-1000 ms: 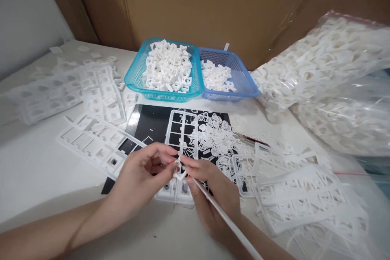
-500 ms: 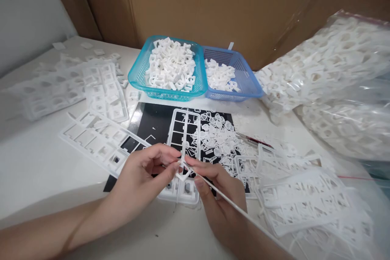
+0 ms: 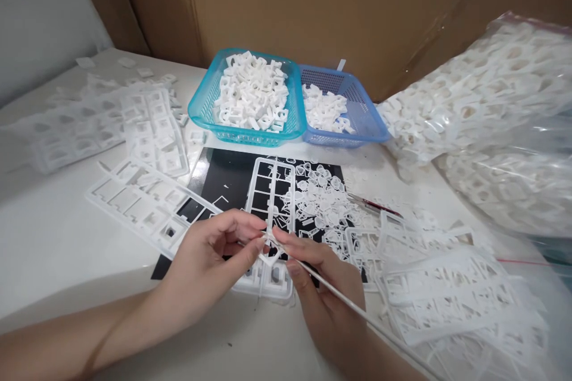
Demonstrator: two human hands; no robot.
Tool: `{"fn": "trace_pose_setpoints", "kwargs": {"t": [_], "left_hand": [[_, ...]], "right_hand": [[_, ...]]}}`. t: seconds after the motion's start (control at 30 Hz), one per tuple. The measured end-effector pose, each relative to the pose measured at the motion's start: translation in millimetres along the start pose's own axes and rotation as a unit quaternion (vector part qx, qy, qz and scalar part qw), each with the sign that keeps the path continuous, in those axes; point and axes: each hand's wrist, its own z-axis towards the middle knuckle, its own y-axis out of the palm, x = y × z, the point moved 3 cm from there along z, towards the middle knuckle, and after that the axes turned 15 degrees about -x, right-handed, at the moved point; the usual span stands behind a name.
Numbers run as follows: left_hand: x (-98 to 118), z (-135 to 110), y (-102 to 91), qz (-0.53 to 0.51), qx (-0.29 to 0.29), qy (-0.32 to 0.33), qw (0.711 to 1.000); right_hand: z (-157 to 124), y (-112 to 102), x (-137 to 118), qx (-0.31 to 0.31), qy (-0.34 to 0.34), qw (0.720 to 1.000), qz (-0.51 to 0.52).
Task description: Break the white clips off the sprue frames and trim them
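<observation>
My left hand (image 3: 218,262) is closed, thumb and fingertips pinching a small white angular plastic piece (image 3: 270,260). My right hand (image 3: 328,286) is closed around a long thin pale rod (image 3: 339,296), which runs from the piece down to the lower right edge. Its tip meets the piece between my fingers, where the contact is partly hidden. Beneath both hands lies a white moulded frame (image 3: 292,190) with rows of square cells, some still holding pieces. This frame rests on a black mat (image 3: 227,172).
A teal basket (image 3: 203,113) and a blue basket (image 3: 369,110) hold white pieces at the back. Thin trimmings (image 3: 322,199) cover the mat's right side beside red-handled tweezers (image 3: 375,205). More frames lie left (image 3: 134,196) and right (image 3: 447,292); stuffed plastic bags (image 3: 482,95) stand far right.
The rod in my right hand shifts slightly, its lower end swinging a little to the right. My left hand keeps its pinch on the piece in nearly the same place.
</observation>
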Motion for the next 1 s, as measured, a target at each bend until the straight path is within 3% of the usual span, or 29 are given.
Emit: {"fn": "trace_pose_setpoints", "kwargs": {"t": [0.53,1.0], "left_hand": [[-3,0,1.4,-0.011,-0.016,0.001,1.0],[-10,4,2.1,-0.092,-0.027,-0.056,0.994]], "right_hand": [[-1,3,-1,0.003,-0.053,0.996,-0.074],[-7,15,-7,-0.026,-0.136,0.951,-0.278]]}}
